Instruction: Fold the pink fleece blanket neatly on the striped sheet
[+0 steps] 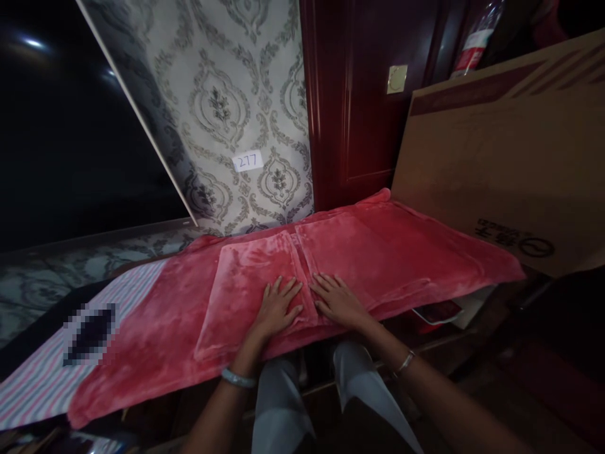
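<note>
Patterned wallpaper (255, 120) | cardboard box (491, 164) (contents hidden) | hands (278, 307) (339, 301) flat, spread on red cloth (250, 280)

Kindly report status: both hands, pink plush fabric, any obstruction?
Left hand, right hand: both bare, palms down on pink plush fabric. Fabric spread out, partly layered. No obstruction visible.

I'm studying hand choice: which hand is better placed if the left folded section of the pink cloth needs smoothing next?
Left, most likely: the left hand lies palm down on the left folded section, while the right hand rests at the inner edge of the right section.
</note>
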The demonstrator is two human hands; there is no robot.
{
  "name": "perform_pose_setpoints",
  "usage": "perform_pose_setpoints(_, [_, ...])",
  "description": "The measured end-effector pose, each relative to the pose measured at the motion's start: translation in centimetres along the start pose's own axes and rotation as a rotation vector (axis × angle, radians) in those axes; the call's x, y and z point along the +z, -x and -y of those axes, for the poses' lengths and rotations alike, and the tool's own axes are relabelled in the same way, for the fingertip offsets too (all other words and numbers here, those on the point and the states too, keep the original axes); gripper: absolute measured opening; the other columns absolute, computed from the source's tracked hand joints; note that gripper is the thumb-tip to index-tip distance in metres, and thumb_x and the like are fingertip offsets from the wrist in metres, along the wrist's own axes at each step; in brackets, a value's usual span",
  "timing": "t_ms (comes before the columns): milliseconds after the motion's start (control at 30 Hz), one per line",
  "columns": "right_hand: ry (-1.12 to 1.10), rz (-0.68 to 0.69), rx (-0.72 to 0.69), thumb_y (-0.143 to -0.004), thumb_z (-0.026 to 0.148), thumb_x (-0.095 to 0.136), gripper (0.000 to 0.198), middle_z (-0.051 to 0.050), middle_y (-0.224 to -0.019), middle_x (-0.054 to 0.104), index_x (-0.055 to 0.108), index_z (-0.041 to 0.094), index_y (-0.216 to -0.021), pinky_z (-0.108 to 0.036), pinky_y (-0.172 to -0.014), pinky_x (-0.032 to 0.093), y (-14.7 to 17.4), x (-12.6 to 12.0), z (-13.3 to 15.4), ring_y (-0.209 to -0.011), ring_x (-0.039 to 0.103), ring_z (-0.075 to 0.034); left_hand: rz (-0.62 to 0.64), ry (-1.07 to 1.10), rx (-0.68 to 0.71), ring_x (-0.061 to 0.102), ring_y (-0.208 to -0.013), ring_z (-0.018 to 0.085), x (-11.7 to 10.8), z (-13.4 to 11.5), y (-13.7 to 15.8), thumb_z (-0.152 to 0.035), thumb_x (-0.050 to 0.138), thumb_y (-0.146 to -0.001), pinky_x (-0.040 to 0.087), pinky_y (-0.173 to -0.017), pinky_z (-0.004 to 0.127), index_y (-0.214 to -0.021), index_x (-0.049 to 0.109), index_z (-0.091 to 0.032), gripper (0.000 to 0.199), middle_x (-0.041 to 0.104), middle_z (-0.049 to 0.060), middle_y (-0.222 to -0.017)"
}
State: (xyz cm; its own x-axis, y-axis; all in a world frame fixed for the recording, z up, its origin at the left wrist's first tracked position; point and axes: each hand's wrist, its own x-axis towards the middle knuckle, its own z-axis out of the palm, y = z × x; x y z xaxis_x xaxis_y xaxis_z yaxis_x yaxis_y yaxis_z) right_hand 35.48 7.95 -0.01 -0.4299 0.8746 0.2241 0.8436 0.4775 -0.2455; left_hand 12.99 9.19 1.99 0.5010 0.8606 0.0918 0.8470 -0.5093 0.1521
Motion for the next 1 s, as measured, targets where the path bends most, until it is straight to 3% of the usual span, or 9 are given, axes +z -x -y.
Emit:
perform_pose_setpoints(400, [0.018, -0.001, -0.021, -0.097, 0.032, 0.040, 0.052, -0.009, -0.160, 0.036, 0.047, 0.024, -0.148, -0.053, -0.119, 0.021, -0.4, 1.3, -0.9, -0.147, 0.031, -0.026, 0.021, 0.099, -0.006, 0.017, -0.152, 0.032, -0.9, -0.7, 0.8, -0.045, 0.051, -0.093, 0.015, -0.121, 0.060, -0.153, 0.036, -0.032, 0.063, 0.034, 0.003, -0.161])
perform_pose_setpoints(533, [-0.026, 0.042, -0.017, -0.099, 0.039, 0.039, 0.049, -0.008, -0.159, 0.037, 0.051, 0.027, -0.145, -0.053, -0.118, 0.025, -1.0, 1.4, -1.7, -0.146, 0.033, -0.025, 0.037, 0.126, 0.002, 0.025, -0.150, 0.029, -2.2, 1.1, 2.0, -0.047, 0.051, -0.093, 0.018, -0.122, 0.056, -0.151, 0.040, -0.031, 0.061, 0.035, 0.006, -0.161])
perform_pose_setpoints(600, [-0.062, 0.057, 0.015, -0.100, 0.042, 0.036, 0.048, -0.008, -0.158, 0.038, 0.057, 0.027, -0.140, -0.053, -0.116, 0.027, -1.4, 1.3, -1.6, -0.146, 0.034, -0.027, 0.011, 0.098, -0.092, 0.028, -0.149, 0.029, -3.4, 3.3, 2.4, -0.043, 0.050, -0.093, 0.019, -0.121, 0.055, -0.148, 0.044, -0.028, 0.057, 0.037, 0.008, -0.159])
perform_pose_setpoints(700, [-0.082, 0.020, 0.075, -0.101, 0.043, 0.034, 0.049, -0.012, -0.155, 0.043, 0.065, 0.022, -0.132, -0.053, -0.114, 0.029, -2.1, 1.1, -0.8, -0.144, 0.036, -0.030, -0.078, 0.098, -0.415, 0.034, -0.146, 0.027, -5.8, 7.9, 2.2, -0.033, 0.049, -0.093, 0.027, -0.119, 0.043, -0.143, 0.051, -0.017, 0.052, 0.042, 0.013, -0.156])
perform_pose_setpoints(800, [-0.069, -0.027, 0.117, -0.099, 0.043, 0.036, 0.049, -0.015, -0.150, 0.049, 0.072, 0.018, -0.120, -0.052, -0.111, 0.034, -2.8, 1.2, 0.3, -0.137, 0.045, -0.032, -0.103, 0.141, -0.706, 0.056, -0.128, 0.029, -7.8, 12.7, 1.0, -0.030, 0.045, -0.094, 0.043, -0.105, 0.036, -0.126, 0.062, -0.006, 0.044, 0.060, 0.022, -0.136])
perform_pose_setpoints(900, [-0.082, -0.084, 0.123, -0.095, 0.043, 0.046, 0.044, -0.018, -0.146, 0.052, 0.077, 0.014, -0.107, -0.049, -0.109, 0.038, -3.4, 2.2, 0.7, -0.131, 0.050, -0.033, -0.078, 0.183, -0.840, 0.069, -0.103, 0.033, -8.5, 16.1, -0.5, -0.036, 0.047, -0.093, 0.051, -0.086, 0.037, -0.103, 0.071, -0.004, 0.042, 0.073, 0.023, -0.105])
perform_pose_setpoints(1000, [-0.128, -0.170, 0.124, -0.087, 0.039, 0.056, 0.036, -0.019, -0.138, 0.058, 0.077, 0.014, -0.102, -0.048, -0.108, 0.040, -3.8, 3.7, 0.4, -0.128, 0.052, -0.034, -0.103, 0.240, -0.911, 0.071, -0.096, 0.032, -8.3, 17.8, -1.9, -0.044, 0.052, -0.090, 0.053, -0.075, 0.033, -0.097, 0.073, -0.005, 0.044, 0.075, 0.021, -0.096])
